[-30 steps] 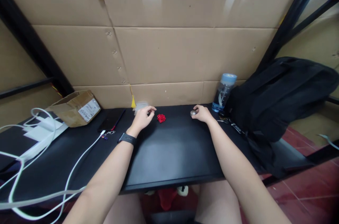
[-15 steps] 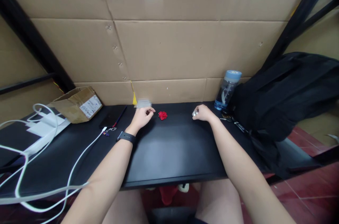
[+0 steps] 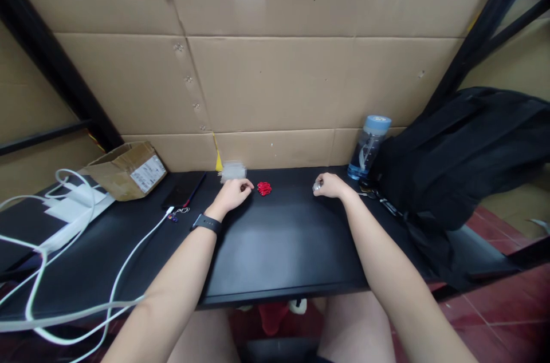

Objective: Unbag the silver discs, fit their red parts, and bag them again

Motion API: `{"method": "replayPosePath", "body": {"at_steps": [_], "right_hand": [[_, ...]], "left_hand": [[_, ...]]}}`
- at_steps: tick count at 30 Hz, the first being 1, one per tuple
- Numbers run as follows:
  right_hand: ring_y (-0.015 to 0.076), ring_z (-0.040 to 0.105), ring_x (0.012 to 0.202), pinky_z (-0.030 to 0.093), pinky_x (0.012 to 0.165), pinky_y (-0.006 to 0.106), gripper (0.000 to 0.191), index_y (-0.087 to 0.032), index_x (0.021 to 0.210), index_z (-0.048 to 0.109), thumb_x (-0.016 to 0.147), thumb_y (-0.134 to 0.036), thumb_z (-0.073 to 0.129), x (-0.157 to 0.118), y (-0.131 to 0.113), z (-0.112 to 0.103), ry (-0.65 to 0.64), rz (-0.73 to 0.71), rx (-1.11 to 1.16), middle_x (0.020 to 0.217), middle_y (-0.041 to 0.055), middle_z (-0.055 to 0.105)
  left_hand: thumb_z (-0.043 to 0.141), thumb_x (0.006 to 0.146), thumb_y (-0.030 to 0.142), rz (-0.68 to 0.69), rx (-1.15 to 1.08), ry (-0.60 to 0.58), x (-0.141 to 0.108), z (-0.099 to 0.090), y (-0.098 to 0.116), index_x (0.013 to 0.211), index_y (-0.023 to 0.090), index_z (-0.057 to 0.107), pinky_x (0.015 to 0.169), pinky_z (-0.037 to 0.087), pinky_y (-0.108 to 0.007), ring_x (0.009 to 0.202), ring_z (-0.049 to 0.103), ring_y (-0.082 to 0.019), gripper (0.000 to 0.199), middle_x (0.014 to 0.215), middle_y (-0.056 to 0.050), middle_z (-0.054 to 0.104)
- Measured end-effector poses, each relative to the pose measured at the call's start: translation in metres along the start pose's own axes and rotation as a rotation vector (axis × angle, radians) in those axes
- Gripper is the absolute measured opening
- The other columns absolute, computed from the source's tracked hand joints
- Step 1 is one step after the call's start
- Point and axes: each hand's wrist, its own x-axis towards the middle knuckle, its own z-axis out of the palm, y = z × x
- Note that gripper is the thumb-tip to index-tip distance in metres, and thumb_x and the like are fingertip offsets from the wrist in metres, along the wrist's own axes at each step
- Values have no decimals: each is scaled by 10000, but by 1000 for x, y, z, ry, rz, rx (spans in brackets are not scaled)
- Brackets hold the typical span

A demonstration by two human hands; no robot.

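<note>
My left hand [image 3: 234, 193], with a dark watch on its wrist, is low over the black table, fingers loosely bent and slightly apart. Nothing shows between them. Just right of its fingertips lies a small bunch of red pieces [image 3: 264, 188], too small to make out singly. A stack of clear plastic pieces [image 3: 233, 171] sits behind that hand, partly covered by it. Farther right, my right hand [image 3: 330, 185] has its fingers closed round a small shiny, silvery-clear object [image 3: 317, 185]. The fingers hide part of this object, and its kind is unclear.
At right stand a water bottle [image 3: 368, 148] with a blue lid and a black backpack [image 3: 468, 151], with keys [image 3: 367, 188] beside them. To the left are a cardboard box [image 3: 124, 171], a dark flat device [image 3: 180, 190] and white cables [image 3: 124, 254]. A cardboard wall [image 3: 275, 94] closes off the back.
The whole view has shifted down slightly. My left hand has come marginally closer to the red pieces, and more of the clear stack shows. My right hand still grips the shiny object.
</note>
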Motion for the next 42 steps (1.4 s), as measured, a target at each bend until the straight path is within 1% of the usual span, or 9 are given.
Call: {"method": "replayPosePath", "body": {"at_steps": [4,13,16,20,23,30,35,38,42], "right_hand": [[256,704,968,493,776,281,484,-177,1040,730,594,-335,832,-2,-3,0,-32,33,9,1067,101,762],[247,703,862,481,692,283,311,-184,818,739,569,-343,835,-7,-11,-6,-75,-4,-66,917,80,756],[227,695,837,480,696,276,281,-189,845,726,601,-303,805,-7,-10,-5,-67,-31,-34,906,66,752],[192,689,820,483,715,254,345,-206,947,709,616,-262,791,-6,-8,-1,-62,-69,29,912,35,748],[182,689,826,487,718,240,309,-197,928,714,629,-243,780,-4,-8,2,-83,-80,54,896,36,746],[182,687,802,489,712,247,238,-183,874,705,649,-235,761,-4,-8,4,-23,-48,111,855,43,737],[139,625,589,470,548,230,293,-172,939,658,657,-168,736,-3,-8,7,19,61,382,678,0,673],[112,561,518,420,451,207,294,-156,932,643,650,-103,711,-2,-11,7,69,178,685,637,-18,618],[88,524,505,407,430,189,207,-163,877,645,690,-85,686,-2,-13,3,95,257,1154,625,-34,566]], "left_hand": [[555,852,224,-31,88,14,0,-1,-1,940,211,784,727,471,-277,783,685,-206,246,889,-41,778],[561,853,239,-24,70,4,0,5,-4,931,221,785,715,469,-275,772,682,-206,238,859,-39,769],[551,836,223,-16,30,-13,2,7,-9,919,206,779,704,462,-272,751,672,-199,244,829,-42,758],[549,784,194,-8,-33,-51,3,9,-13,944,188,760,678,444,-260,702,643,-178,265,766,-25,722],[558,784,231,-23,-62,-65,3,11,-12,975,186,749,653,428,-255,672,615,-168,273,735,-10,690],[573,790,278,-55,-84,-82,2,12,-8,998,191,744,651,412,-262,662,589,-166,283,714,1,654],[581,794,287,-63,-95,-79,2,12,-8,998,195,742,655,418,-261,665,590,-166,276,723,1,656],[582,797,280,-63,-88,-81,3,13,-8,1017,191,738,655,414,-260,665,590,-164,284,733,2,657],[579,799,278,-59,-81,-90,3,14,-9,1036,192,733,651,405,-262,668,590,-164,296,739,3,656]]}}
